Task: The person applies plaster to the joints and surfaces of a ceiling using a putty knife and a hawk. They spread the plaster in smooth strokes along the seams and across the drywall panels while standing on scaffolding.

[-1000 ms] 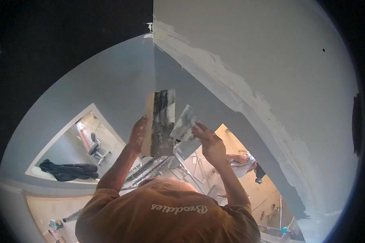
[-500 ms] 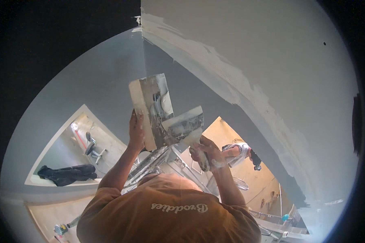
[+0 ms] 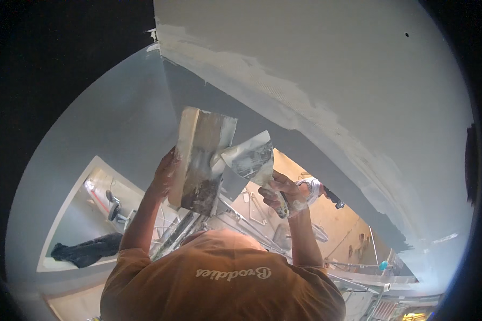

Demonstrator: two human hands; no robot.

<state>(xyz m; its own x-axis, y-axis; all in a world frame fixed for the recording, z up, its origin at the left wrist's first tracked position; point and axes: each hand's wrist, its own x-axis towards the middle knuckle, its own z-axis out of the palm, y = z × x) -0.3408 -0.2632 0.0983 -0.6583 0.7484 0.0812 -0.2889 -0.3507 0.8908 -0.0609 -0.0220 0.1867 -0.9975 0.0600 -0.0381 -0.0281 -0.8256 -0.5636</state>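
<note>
My left hand [image 3: 166, 170] is closed on the pale back edge of a wide plastering spatula [image 3: 203, 166], whose broad metal blade is smeared with white and grey filler. My right hand [image 3: 284, 193] grips the handle of a smaller putty knife [image 3: 250, 156], its blade streaked with filler. The knife's left corner meets or overlaps the spatula's right edge, where a dab of white filler [image 3: 217, 162] shows. Whitish residue marks my right wrist.
Overhead, a sloping pale surface [image 3: 369, 80] carries a filler band [image 3: 305, 109] along its edge. Grey wall [image 3: 107, 117] lies behind. At left, a framed recess [image 3: 93, 214] holds dark cloth [image 3: 85, 250]. Metal framework [image 3: 241, 216] stands below; another person's arm [image 3: 313, 188] shows at right.
The spatula in my left hand has turned more upright. The putty knife has tilted, its blade slightly higher and its handle lower right. The background has shifted as my view turned.
</note>
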